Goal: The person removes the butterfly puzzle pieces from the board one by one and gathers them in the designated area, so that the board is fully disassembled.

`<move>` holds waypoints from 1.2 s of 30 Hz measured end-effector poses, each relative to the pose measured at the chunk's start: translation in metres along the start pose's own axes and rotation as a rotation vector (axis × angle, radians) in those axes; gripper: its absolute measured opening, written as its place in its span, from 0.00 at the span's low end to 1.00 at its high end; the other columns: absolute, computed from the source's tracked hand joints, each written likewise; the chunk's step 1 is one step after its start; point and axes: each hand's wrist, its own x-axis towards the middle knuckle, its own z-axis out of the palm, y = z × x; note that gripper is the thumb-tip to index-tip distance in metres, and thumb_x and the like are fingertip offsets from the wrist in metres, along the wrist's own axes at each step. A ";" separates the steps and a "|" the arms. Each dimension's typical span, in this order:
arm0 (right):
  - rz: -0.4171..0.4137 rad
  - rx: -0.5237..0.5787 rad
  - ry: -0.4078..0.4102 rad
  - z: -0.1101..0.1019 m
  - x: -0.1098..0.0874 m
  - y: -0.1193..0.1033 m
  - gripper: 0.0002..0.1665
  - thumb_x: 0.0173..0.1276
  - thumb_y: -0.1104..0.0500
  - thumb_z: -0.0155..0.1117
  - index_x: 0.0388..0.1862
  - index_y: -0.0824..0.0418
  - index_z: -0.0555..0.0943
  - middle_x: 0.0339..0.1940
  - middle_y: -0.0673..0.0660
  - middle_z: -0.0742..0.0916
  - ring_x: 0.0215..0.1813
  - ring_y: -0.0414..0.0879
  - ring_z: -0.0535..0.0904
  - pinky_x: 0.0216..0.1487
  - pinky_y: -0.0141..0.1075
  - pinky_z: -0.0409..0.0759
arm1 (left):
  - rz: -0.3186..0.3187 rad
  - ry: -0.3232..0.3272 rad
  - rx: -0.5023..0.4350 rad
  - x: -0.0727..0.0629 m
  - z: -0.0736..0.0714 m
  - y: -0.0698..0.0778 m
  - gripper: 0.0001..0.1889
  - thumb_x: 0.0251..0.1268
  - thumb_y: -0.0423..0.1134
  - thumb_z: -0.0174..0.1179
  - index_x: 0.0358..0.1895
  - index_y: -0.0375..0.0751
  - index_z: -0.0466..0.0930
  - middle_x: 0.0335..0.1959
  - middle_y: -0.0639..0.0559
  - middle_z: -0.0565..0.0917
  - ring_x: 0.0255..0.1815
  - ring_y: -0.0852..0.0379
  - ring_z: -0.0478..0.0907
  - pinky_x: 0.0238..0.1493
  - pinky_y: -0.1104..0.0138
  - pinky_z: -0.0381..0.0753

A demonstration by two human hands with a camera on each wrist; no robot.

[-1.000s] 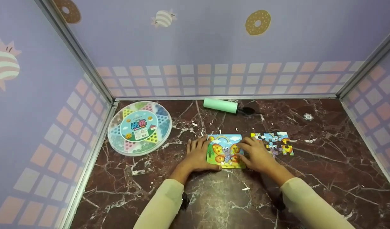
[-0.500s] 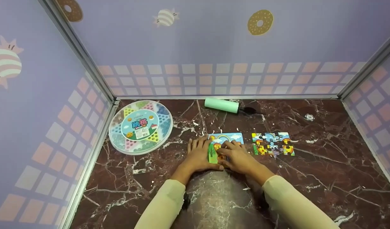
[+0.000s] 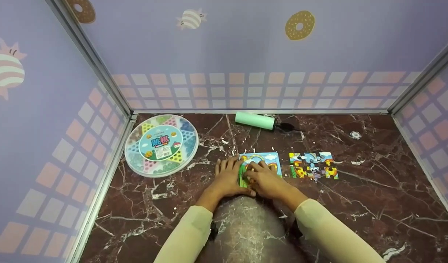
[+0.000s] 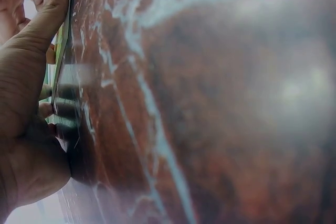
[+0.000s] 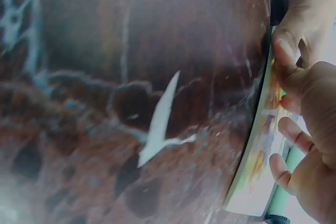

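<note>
A flat picture puzzle board (image 3: 278,157), printed with a rainbow and a butterfly, lies on the dark marble table. My left hand (image 3: 226,182) rests along the board's left side, fingers extended, thumb by the near edge. Over the lower left of the picture, my right hand (image 3: 269,180) bends its fingers down; whatever is at its fingertips is hidden. In the right wrist view, the thumb of the right hand (image 5: 315,93) touches the near edge of the board (image 5: 249,182). Right of the board lie several loose puzzle pieces (image 3: 313,171), set out in rows.
A round Chinese checkers box (image 3: 160,144) sits at the back left. Near the back wall lies a mint-green hand pump (image 3: 254,120) with a black end. A small round chip (image 3: 355,135) is at the back right. Patterned walls enclose the table on the sides and back.
My right hand has moved left from the board's right edge to its lower left, uncovering the loose pieces. My left hand has stayed at the left side.
</note>
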 end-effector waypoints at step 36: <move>-0.075 -0.038 0.043 -0.004 0.001 -0.007 0.17 0.73 0.66 0.72 0.59 0.60 0.89 0.60 0.65 0.83 0.57 0.67 0.83 0.55 0.58 0.90 | 0.043 0.023 0.026 -0.004 -0.003 0.003 0.67 0.45 0.74 0.81 0.87 0.42 0.62 0.91 0.41 0.57 0.90 0.35 0.51 0.90 0.31 0.36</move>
